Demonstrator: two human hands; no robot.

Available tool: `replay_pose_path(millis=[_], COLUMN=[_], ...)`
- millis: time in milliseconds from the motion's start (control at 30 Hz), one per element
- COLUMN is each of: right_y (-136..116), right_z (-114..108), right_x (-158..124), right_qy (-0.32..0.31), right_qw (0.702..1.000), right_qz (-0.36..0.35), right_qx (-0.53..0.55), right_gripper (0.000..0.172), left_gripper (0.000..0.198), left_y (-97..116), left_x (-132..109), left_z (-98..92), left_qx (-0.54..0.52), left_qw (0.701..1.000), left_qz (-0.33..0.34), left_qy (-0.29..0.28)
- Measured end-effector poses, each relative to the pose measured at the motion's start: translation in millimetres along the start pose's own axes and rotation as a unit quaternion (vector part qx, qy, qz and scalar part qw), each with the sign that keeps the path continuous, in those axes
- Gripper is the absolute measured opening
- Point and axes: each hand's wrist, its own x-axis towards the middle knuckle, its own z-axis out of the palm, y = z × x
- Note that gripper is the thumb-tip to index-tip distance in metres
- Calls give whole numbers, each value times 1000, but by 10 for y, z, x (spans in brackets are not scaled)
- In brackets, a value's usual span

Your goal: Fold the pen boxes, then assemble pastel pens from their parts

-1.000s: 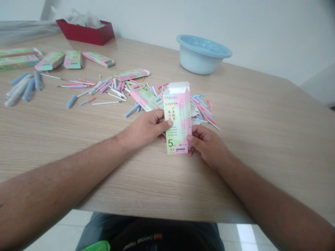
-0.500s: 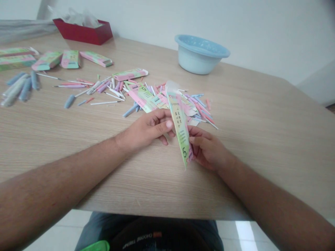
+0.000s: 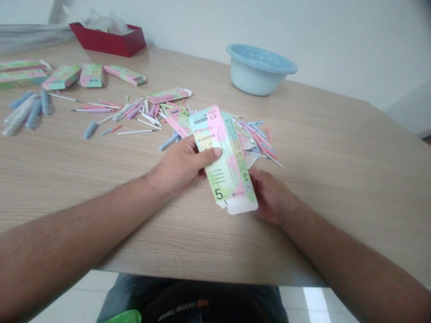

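- The left forearm [image 3: 84,224] comes in from the lower left edge and slants up and to the right over the tabletop [image 3: 336,148], the wrist in line with it and close to straight.
- The left hand [image 3: 182,163] pinches a pastel carton [image 3: 222,166] by its left edge: the thumb [image 3: 210,154] lies flat across the printed front, pointing right, while the fingers curl behind, mostly hidden.
- The right forearm [image 3: 343,260] enters from the lower right corner and angles up and to the left.
- The right hand [image 3: 274,197] is at the lower right side of the carton, its back turned toward the camera and its fingers passing behind the cardboard. Their tips are out of sight, so I cannot tell whether they are closed on it.
- The carton is between the two hands, in front of the wearer and above the near half of the tabletop. It leans, top end to the left and lower end to the right, with the printed 5 near the bottom and a white flap [image 3: 242,206] sticking out at the lower end.
- Behind it, loose pen parts [image 3: 264,143] show on the right and another printed carton [image 3: 178,120] on the left.
- Farther back, a light blue basin [image 3: 259,80] stands well apart from both hands.
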Motion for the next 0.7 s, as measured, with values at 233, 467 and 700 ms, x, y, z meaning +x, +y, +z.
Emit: replay_pose_path(millis=[233, 467, 700], right_y=[9, 88, 42], right_z=[-19, 79, 95], right_x=[-53, -48, -55], right_qy=[4, -25, -44], right_qw=[983, 999, 998], right_qz=[-27, 42, 34], right_qx=[-180, -17, 39], right_gripper=[36, 35, 36], left_gripper=[48, 64, 69], left_y=[-60, -18, -34], left_x=[26, -72, -56], left_z=[-33, -12, -53], left_qx=[19, -83, -109], left_qw=[1000, 975, 975], left_qz=[-6, -91, -95], left_qy=[-13, -182, -169])
